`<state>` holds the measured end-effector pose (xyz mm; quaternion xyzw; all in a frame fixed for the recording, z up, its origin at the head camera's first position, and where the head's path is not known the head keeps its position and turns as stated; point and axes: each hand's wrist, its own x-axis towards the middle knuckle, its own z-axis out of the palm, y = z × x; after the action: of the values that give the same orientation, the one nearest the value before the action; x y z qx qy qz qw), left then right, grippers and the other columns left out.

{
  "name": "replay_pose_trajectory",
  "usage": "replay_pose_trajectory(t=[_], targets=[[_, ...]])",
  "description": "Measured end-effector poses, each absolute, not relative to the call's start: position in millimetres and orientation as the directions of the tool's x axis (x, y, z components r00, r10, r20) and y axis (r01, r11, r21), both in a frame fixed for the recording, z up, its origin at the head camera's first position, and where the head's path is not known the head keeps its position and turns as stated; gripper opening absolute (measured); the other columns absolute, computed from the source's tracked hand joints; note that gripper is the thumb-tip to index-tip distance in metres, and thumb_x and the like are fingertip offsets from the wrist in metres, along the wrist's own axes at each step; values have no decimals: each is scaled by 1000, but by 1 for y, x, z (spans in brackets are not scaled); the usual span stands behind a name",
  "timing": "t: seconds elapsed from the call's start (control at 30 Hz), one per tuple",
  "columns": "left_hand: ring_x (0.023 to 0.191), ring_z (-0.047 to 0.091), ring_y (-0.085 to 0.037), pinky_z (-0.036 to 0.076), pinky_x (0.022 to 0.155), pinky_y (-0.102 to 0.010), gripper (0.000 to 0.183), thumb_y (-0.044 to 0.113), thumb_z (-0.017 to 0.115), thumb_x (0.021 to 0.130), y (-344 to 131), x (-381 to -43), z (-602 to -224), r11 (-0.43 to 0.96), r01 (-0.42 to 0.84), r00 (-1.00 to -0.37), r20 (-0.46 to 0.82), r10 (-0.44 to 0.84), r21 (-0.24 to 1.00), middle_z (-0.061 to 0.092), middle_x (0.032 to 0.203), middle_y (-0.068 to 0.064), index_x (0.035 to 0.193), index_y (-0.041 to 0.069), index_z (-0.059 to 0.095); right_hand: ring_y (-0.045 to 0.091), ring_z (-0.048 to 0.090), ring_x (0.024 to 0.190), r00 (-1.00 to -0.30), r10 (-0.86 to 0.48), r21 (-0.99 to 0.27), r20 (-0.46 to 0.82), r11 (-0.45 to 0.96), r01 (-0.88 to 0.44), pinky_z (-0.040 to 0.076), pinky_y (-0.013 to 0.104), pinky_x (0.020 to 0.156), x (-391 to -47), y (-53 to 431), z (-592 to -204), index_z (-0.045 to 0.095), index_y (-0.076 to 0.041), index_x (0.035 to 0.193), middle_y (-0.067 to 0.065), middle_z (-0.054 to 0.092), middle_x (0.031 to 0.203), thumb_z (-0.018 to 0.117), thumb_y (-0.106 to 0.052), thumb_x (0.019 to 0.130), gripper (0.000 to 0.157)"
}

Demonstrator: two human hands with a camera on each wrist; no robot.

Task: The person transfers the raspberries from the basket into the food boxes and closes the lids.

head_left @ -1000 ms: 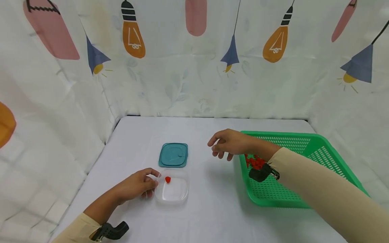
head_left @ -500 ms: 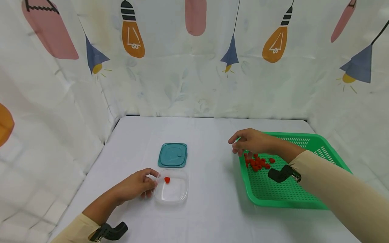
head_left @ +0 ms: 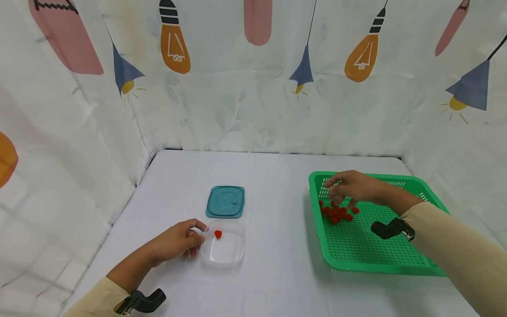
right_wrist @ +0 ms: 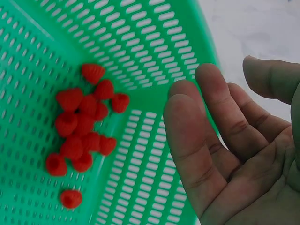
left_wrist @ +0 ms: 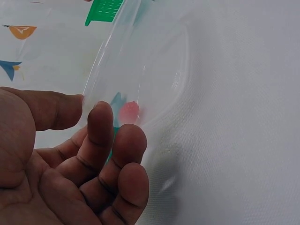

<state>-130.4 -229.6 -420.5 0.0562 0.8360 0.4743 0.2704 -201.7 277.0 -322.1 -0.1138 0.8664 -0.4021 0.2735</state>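
My left hand (head_left: pixel 180 240) holds the left rim of a clear plastic container (head_left: pixel 233 251), thumb and index finger at its edge. One red raspberry (head_left: pixel 218 234) lies inside, showing pale pink through the wall in the left wrist view. Over the far left part of a green basket (head_left: pixel 380 266) hovers my right hand (head_left: pixel 356 187), fingers loosely bent and nothing between them. Below it a cluster of raspberries (right_wrist: pixel 84 122) sits on the basket's bottom, with one raspberry (right_wrist: pixel 71 199) slightly apart. In the right wrist view the fingers are spread beside this cluster, above the basket wall.
A teal square lid (head_left: pixel 225 201) lies flat on the white-covered table (head_left: pixel 273 246), just behind the container. Patterned curtain (head_left: pixel 253 110) closes off the back and both sides. The basket stands on the right side.
My right hand has moved right, from above the table beside the basket to over the basket's inside. The left hand, the container and its raspberry have stayed in place.
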Motion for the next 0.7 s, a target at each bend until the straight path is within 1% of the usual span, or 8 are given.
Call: replay_pose_trajectory(t=[0.13,0.27,0.47,0.57,0.7], targets=[[71,60,-27,52,67,-39,32,17,64,100,-229,-130,-420,545,-163,-849,-398,348,822,65,78,-12,127,2,54,37,64,105,-828,-400,-753,-392,657,40,58,51,74,-202,287,-324,50,4,142,19,67,118,60,-24,104,48],[71,60,-27,52,67,-40,32,17,64,100,-229,-131,-420,546,-163,-849,-399,347,822,65,78,-13,127,2,54,38,64,106,-832,-383,-747,-402,662,56,58,49,74,-202,296,-327,48,7,143,19,67,121,58,-22,105,49],[70,60,-26,52,67,-40,31,17,64,100,-229,-131,-421,544,-161,-848,-397,350,824,65,78,-13,126,3,54,36,65,103,-831,-349,-727,-434,680,94,58,48,77,-200,308,-334,45,8,144,21,66,124,59,-20,104,51],[71,60,-27,52,67,-40,31,17,64,100,-229,-131,-421,540,-159,-848,-395,354,826,65,78,-13,126,3,54,35,66,100,-830,-337,-718,-445,687,106,57,47,76,-198,314,-339,45,9,143,21,66,122,57,-18,104,49],[71,60,-26,52,67,-40,32,17,64,101,-229,-131,-421,544,-155,-849,-393,353,825,64,77,-12,127,2,54,36,67,104,-832,-311,-688,-459,717,112,58,47,76,-198,325,-346,48,9,142,22,65,123,56,-18,104,47]])
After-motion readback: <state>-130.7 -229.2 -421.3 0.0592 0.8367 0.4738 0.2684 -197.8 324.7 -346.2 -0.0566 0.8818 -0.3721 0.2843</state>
